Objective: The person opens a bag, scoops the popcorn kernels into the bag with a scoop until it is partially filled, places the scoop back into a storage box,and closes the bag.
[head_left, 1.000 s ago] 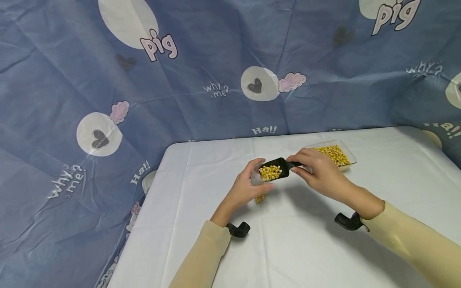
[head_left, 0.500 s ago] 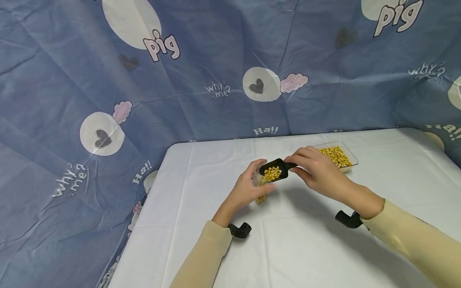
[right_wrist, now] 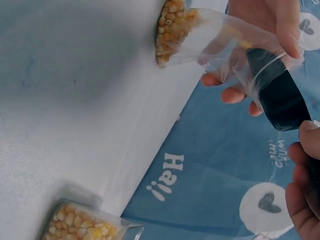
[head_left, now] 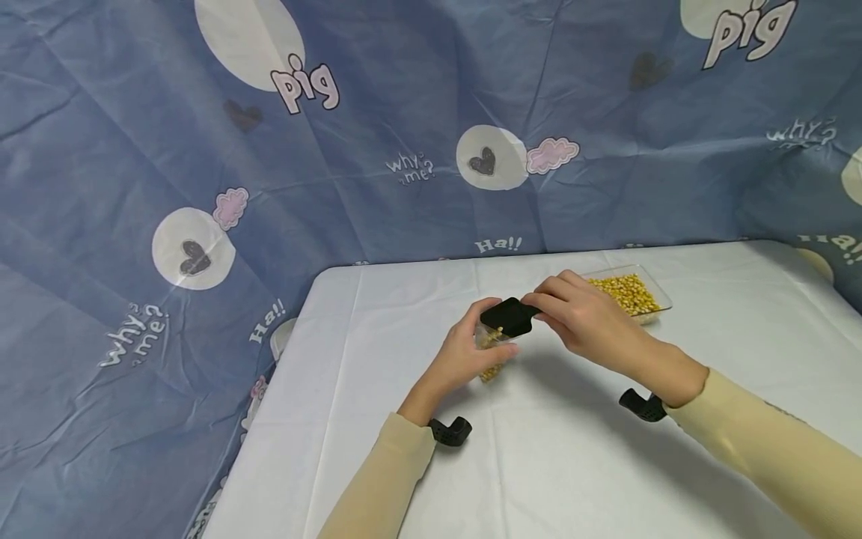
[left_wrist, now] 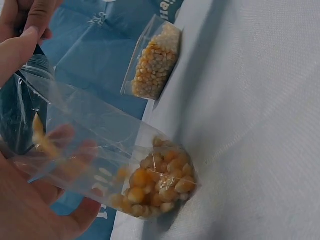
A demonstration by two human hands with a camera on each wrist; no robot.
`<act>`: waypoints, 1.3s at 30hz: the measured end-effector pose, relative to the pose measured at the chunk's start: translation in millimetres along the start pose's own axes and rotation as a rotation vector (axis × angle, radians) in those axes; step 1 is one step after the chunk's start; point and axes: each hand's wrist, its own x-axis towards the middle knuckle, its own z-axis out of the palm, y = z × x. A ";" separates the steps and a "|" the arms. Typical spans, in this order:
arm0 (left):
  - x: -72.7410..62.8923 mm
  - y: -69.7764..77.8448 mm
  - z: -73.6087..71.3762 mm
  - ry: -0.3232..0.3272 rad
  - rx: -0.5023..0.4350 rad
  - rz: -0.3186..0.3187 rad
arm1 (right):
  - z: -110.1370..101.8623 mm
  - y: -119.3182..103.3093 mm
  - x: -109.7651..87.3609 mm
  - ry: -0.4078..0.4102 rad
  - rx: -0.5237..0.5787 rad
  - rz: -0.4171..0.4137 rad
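Observation:
My left hand grips a clear plastic bag around its mouth, fingers on one side and thumb on the other. Corn kernels fill the bag's bottom, which stands on the table. A black scoop reaches into the mouth with its blade tipped over, its back facing up. Some kernels are sliding down inside the bag in the left wrist view. My right hand pinches the scoop's handle between thumb and fingers. Behind the right hand sits a clear plastic box of yellow corn, partly hidden by that hand.
A white cloth covers the table. Blue printed fabric hangs along its back edge and left side. Black wrist cameras sit at both cuffs, low over the cloth.
The scoop has turned over: its load of kernels faced up before, and now its dark back shows. Corn has dropped into the bag. The left hand has stayed nearly in place.

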 end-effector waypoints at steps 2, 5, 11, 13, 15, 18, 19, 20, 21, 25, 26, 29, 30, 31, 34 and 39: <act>-0.2 0.1 -0.2 0.000 0.000 0.002 | 0.4 -0.8 -0.3 0.004 -0.006 0.001; -0.4 0.8 -0.2 0.001 0.004 -0.002 | 0.6 -1.9 -0.2 0.012 -0.008 0.000; 0.1 3.2 -0.6 0.021 -0.004 -0.013 | 0.8 -2.9 3.2 0.033 -0.007 -0.007; 0.1 3.8 -1.0 0.026 -0.007 -0.013 | 1.3 -3.0 4.0 0.040 -0.007 -0.011; 0.0 3.7 -1.4 0.029 -0.009 -0.013 | 1.6 -3.2 3.8 0.044 -0.007 -0.012; -0.3 3.1 -2.0 0.029 -0.009 -0.010 | 1.9 -3.6 2.0 0.053 0.002 -0.006; -0.4 2.8 -2.2 0.029 -0.009 -0.009 | 1.9 -3.6 1.0 0.059 0.007 -0.005; -0.4 2.5 -2.2 0.029 -0.008 -0.010 | 1.6 -3.9 0.0 0.056 0.010 0.003; -0.4 2.3 -2.4 0.029 -0.009 -0.011 | 1.3 -4.1 -1.0 0.057 0.016 0.009; -0.6 1.6 -2.5 0.027 -0.007 -0.019 | -0.7 -4.0 -5.4 0.055 0.030 0.032; -0.5 1.9 -2.6 0.026 -0.006 -0.021 | -1.7 -3.9 -6.6 0.054 0.030 0.040; -0.1 2.1 -2.4 0.023 -0.006 -0.024 | -4.3 -3.3 -9.7 0.076 0.033 0.051; -0.1 2.3 -2.5 0.023 -0.006 -0.024 | -5.1 -3.3 -10.5 0.082 0.032 0.057; -0.2 2.3 -2.6 0.024 -0.006 -0.025 | -5.8 -3.1 -11.2 0.092 0.033 0.059; -0.1 1.5 -2.9 0.026 -0.012 -0.025 | -7.2 -2.1 -12.8 0.125 0.045 0.059; 0.0 0.7 -2.8 0.022 -0.039 -0.013 | -11.1 -0.1 -15.0 0.164 0.056 0.078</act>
